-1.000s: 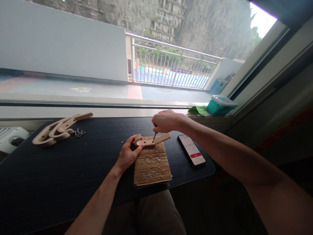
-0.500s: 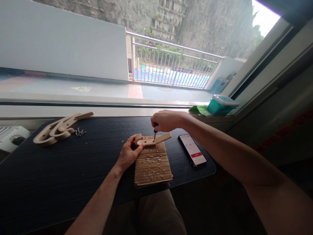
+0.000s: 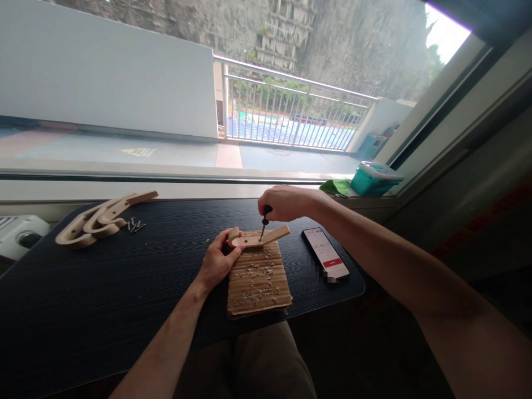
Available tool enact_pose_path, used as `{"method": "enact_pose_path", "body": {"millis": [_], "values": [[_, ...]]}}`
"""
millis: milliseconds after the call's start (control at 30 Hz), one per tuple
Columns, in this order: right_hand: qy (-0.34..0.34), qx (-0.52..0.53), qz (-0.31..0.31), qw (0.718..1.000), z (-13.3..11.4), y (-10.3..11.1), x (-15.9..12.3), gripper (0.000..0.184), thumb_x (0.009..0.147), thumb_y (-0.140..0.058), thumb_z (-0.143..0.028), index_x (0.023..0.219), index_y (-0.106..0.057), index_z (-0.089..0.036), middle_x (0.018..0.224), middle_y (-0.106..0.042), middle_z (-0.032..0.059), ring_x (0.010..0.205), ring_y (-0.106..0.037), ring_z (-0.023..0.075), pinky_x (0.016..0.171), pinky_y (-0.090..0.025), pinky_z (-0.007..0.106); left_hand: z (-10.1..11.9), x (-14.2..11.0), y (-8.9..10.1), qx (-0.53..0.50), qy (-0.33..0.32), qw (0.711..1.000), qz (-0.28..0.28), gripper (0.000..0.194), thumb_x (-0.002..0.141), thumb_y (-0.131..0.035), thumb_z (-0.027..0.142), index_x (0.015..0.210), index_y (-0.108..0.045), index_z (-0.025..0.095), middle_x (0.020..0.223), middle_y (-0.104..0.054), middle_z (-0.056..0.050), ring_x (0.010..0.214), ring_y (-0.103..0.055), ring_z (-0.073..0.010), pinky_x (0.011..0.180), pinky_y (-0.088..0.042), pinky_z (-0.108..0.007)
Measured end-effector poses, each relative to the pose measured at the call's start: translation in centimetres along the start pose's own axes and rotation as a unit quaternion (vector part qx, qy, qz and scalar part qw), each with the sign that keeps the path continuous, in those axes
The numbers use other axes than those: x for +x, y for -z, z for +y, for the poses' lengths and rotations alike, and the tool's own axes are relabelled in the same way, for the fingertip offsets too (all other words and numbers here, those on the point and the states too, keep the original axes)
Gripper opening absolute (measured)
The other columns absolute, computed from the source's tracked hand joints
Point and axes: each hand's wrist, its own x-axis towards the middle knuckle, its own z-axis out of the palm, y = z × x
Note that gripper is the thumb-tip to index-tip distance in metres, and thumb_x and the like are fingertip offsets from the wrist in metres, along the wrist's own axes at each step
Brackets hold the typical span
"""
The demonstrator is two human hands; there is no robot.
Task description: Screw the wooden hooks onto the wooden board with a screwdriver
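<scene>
My left hand (image 3: 220, 259) grips the curled end of a pale wooden hook (image 3: 251, 242), thumb at its near side. The hook lies on the far part of a corrugated cardboard block (image 3: 258, 288), whose top is pitted with many small holes. My right hand (image 3: 283, 203) is closed round the dark handle of a screwdriver (image 3: 264, 226). Its shaft slants down to a hole near the middle of the hook, where the tip meets what looks like a screw head. A second hole shows to the left of the tip.
Several more wooden hooks (image 3: 100, 217) lie at the table's far left, with loose screws (image 3: 135, 225) beside them. A phone (image 3: 325, 254) with a running timer lies right of the cardboard. On the sill are a teal box (image 3: 374, 180) and a green cloth (image 3: 336, 187).
My right hand has turned slightly on the screwdriver, and more of the handle now shows below the fingers. The left hand and the hook stay in place.
</scene>
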Motion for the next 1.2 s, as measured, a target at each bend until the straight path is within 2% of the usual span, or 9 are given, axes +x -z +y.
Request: {"method": "enact_pose_path", "body": {"millis": [133, 233, 333, 433, 567, 767, 1000, 1133, 1200], "values": [[-0.008, 0.039, -0.017, 0.999, 0.3, -0.4, 0.2, 0.023, 0.077, -0.054, -0.024, 0.09, -0.07, -0.014, 0.083, -0.07, 0.0058, 0.069, -0.056, 0.0137, 0.059, -0.038, 0.027, 0.1, 0.0, 0.0, -0.005, 0.0, 1.0, 0.0, 0.038, 0.073, -0.061, 0.036, 0.107, -0.059, 0.018, 0.109, -0.067, -0.006, 0.099, -0.061, -0.02, 0.092, -0.047, -0.035], [-0.038, 0.063, -0.035, 0.997, 0.4, -0.7, 0.1, 0.03, 0.083, -0.048, -0.032, 0.085, -0.07, -0.012, 0.068, -0.068, 0.0061, 0.06, -0.056, 0.013, 0.057, -0.037, 0.028, 0.1, 0.0, 0.0, -0.01, 0.003, 1.0, -0.003, 0.039, 0.074, -0.061, 0.036, 0.108, -0.059, 0.019, 0.11, -0.066, -0.006, 0.1, -0.061, -0.0202, 0.093, -0.047, -0.035], [-0.045, 0.021, -0.004, 0.999, 0.2, -0.6, -0.2, 0.032, 0.08, -0.053, -0.038, 0.095, -0.069, -0.014, 0.079, -0.07, 0.0071, 0.068, -0.058, 0.0156, 0.058, -0.035, 0.028, 0.1, -0.1, 0.0, -0.012, 0.006, 1.0, -0.005, 0.039, 0.074, -0.06, 0.036, 0.109, -0.058, 0.019, 0.111, -0.066, -0.006, 0.1, -0.061, -0.0201, 0.093, -0.047, -0.035], [-0.028, -0.025, 0.014, 0.999, -0.2, -0.3, -0.6, 0.033, 0.074, -0.06, -0.031, 0.104, -0.067, -0.021, 0.095, -0.069, 0.0054, 0.079, -0.058, 0.0172, 0.059, -0.034, 0.027, 0.1, 0.0, 0.0, -0.007, 0.005, 1.0, -0.002, 0.039, 0.074, -0.06, 0.036, 0.108, -0.059, 0.019, 0.11, -0.066, -0.006, 0.1, -0.061, -0.02, 0.093, -0.047, -0.035], [0.003, -0.034, 0.012, 0.999, -0.2, -0.4, -0.5, 0.026, 0.074, -0.055, -0.018, 0.095, -0.071, -0.02, 0.091, -0.069, 0.0041, 0.078, -0.056, 0.0155, 0.06, -0.035, 0.026, 0.0, 0.0, 0.0, -0.007, 0.006, 1.0, -0.002, 0.038, 0.073, -0.061, 0.036, 0.107, -0.059, 0.019, 0.11, -0.066, -0.006, 0.1, -0.061, -0.0203, 0.093, -0.047, -0.036], [0.042, 0.003, 0.035, 0.999, 0.1, -1.1, -0.2, 0.026, 0.076, -0.05, -0.018, 0.091, -0.072, -0.017, 0.085, -0.07, 0.0053, 0.072, -0.055, 0.0141, 0.063, -0.036, 0.026, 0.0, -0.1, 0.0, -0.009, 0.008, 1.0, -0.003, 0.038, 0.074, -0.06, 0.036, 0.107, -0.059, 0.019, 0.11, -0.066, -0.006, 0.101, -0.06, -0.0206, 0.092, -0.047, -0.036], [-0.002, 0.023, 0.031, 0.999, 0.0, -1.5, -0.2, 0.026, 0.079, -0.048, -0.026, 0.088, -0.07, -0.017, 0.084, -0.069, 0.0072, 0.07, -0.054, 0.0149, 0.058, -0.034, 0.027, -0.1, 0.0, -0.1, -0.008, 0.011, 1.0, -0.003, 0.04, 0.074, -0.061, 0.037, 0.109, -0.058, 0.018, 0.111, -0.065, -0.006, 0.101, -0.06, -0.0205, 0.093, -0.047, -0.035], [-0.023, 0.001, 0.026, 0.999, 0.0, -1.2, -0.3, 0.032, 0.077, -0.051, -0.032, 0.101, -0.068, -0.019, 0.09, -0.069, 0.0074, 0.075, -0.055, 0.017, 0.058, -0.033, 0.027, -0.2, -0.1, -0.1, -0.007, 0.008, 1.0, 0.0, 0.041, 0.074, -0.061, 0.037, 0.11, -0.058, 0.019, 0.111, -0.066, -0.006, 0.1, -0.061, -0.0202, 0.092, -0.047, -0.035], [-0.02, -0.028, 0.017, 0.999, -0.2, -0.9, -0.4, 0.034, 0.074, -0.055, -0.029, 0.105, -0.067, -0.022, 0.093, -0.069, 0.006, 0.078, -0.056, 0.0179, 0.058, -0.032, 0.027, -0.2, -0.1, -0.1, -0.009, 0.006, 1.0, -0.001, 0.041, 0.074, -0.061, 0.037, 0.11, -0.057, 0.018, 0.111, -0.066, -0.006, 0.1, -0.061, -0.0201, 0.092, -0.047, -0.035]]}}
